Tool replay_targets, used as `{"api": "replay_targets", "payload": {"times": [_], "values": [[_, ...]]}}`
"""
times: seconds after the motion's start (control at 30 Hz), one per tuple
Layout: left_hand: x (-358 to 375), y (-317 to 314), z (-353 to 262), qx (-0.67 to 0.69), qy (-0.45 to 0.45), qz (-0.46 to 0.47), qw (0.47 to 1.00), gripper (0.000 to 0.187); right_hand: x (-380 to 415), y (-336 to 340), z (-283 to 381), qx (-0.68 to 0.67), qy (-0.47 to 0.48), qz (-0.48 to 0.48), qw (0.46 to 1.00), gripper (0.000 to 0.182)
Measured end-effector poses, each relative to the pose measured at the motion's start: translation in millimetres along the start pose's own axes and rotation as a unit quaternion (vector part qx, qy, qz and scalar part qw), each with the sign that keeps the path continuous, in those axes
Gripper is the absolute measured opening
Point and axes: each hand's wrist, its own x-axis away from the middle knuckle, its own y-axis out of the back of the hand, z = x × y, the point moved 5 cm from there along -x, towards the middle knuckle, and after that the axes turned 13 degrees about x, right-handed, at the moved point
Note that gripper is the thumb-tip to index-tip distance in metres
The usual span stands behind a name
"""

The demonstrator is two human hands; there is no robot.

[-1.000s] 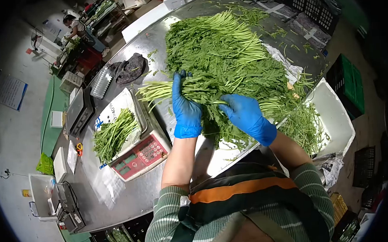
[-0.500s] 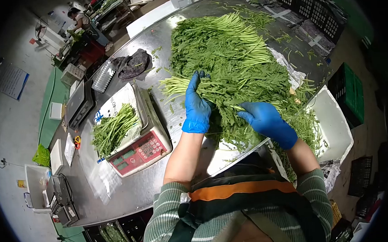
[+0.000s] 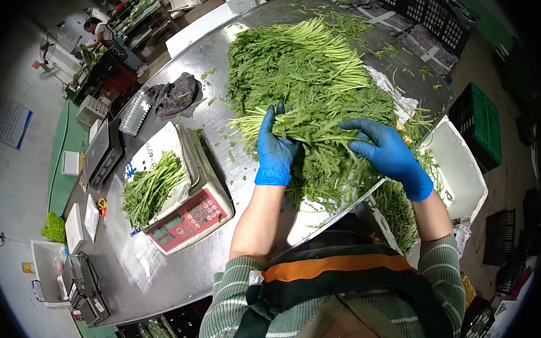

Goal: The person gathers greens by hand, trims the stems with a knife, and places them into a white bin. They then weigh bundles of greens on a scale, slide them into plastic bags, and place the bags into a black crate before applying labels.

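In a blue glove, my left hand (image 3: 275, 149) is wrapped round a bunch of leafy greens (image 3: 248, 125), its pale stems jutting left past the thumb and its leaves spreading right. My right hand (image 3: 387, 150), also gloved in blue, hovers at the leafy end of that bunch. Its thumb and forefinger are spread, with leaves close to the fingertips. Beyond both hands lies a large heap of the same feathery greens (image 3: 277, 67), stems toward the upper right. A smaller portion of greens (image 3: 155, 188) rests on a digital scale (image 3: 201, 215) to the left.
A white bin (image 3: 463, 159) with loose stems stands at my right. Black crates (image 3: 437, 16) line the far right edge of the metal table (image 3: 166, 278). A dark cloth (image 3: 176, 94) lies beyond the scale. Another person (image 3: 101, 37) works at the far left.
My right hand has opened from a pinch on a stem and shifted slightly right and up. My left hand keeps its hold on the bunch. The view has shifted slightly.
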Motion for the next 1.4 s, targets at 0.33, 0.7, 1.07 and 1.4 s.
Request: {"api": "replay_targets", "payload": {"times": [0.33,0.7,1.07,1.4], "values": [[-10.1,-9.9,6.6,0.024,-0.022,0.022,0.999,0.015,-10.6,23.1,9.5,0.033,-0.060,0.071,0.995,0.038],[12.0,-26.7,29.8,-0.194,-0.012,0.167,0.967,0.029,-36.3,49.1,6.4,0.145,0.005,-0.140,0.980,0.024],[29.4,-50.9,49.3,-0.423,-0.010,0.200,0.884,0.033,-100.8,37.0,28.9,0.029,-0.020,-0.115,0.993,0.025],[3.1,-68.9,34.2,-0.273,-0.019,0.109,0.956,0.026,-80.6,48.1,46.0,0.045,0.060,-0.236,0.969,0.023]]}}
